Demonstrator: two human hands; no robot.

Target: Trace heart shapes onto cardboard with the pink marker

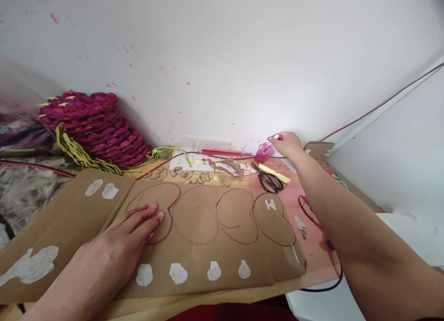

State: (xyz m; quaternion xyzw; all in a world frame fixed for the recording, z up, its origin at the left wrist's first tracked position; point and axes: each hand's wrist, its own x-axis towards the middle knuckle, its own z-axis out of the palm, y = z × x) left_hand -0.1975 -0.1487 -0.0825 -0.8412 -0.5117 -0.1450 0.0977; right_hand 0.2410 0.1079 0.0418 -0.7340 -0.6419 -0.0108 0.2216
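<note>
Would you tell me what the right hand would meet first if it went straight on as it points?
Probably the small pink cup just ahead of the right hand, with the white wall close behind; depth is unclear.

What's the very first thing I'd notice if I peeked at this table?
Probably the big pile of magenta petal shapes at the back left, against the white wall. Next, the brown cardboard in the middle, with rounded shapes drawn on it in red, and the left hand pressed flat on it. At the back right, the right hand reaches to a small pink container, near black scissors.
</note>
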